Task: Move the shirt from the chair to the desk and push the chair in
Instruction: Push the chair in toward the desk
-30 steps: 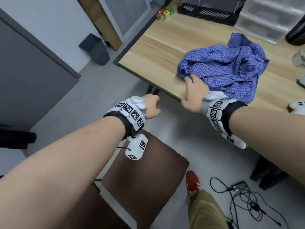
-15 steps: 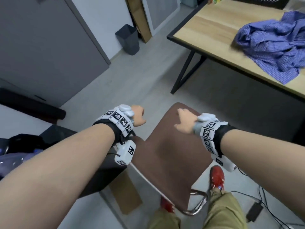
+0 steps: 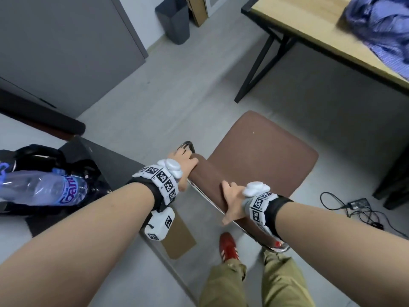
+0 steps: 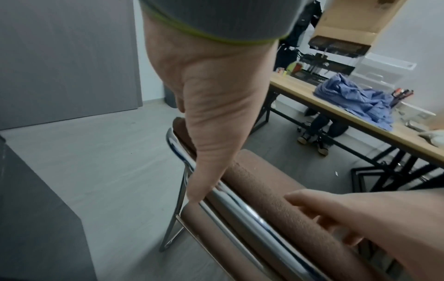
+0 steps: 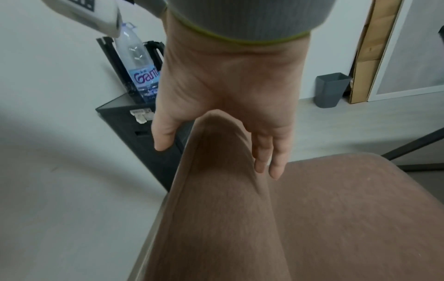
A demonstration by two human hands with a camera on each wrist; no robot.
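Note:
The blue checked shirt (image 3: 380, 29) lies crumpled on the wooden desk (image 3: 309, 34) at the top right, also seen as the shirt (image 4: 355, 98) in the left wrist view. The brown chair stands away from the desk, its seat (image 3: 265, 151) facing it. My left hand (image 3: 183, 160) grips the left end of the backrest (image 3: 208, 182), thumb down by the chrome frame (image 4: 240, 205). My right hand (image 3: 232, 200) holds the backrest further right. The right wrist view shows that hand (image 5: 223, 91) straddling the backrest (image 5: 216, 190), thumb behind and fingers in front.
A black desk leg (image 3: 259, 69) stands ahead of the chair. A grey bin (image 3: 174, 18) sits by the far wall. A water bottle (image 3: 44, 189) lies on a black bag at left, beside a dark box (image 3: 106, 165). Cables (image 3: 354, 209) trail on the floor at right. My red shoe (image 3: 228, 247) is behind the chair.
My right hand left the shirt on the desk. Both hands drew back and took hold of the chair's backrest, and my view swung down and left.

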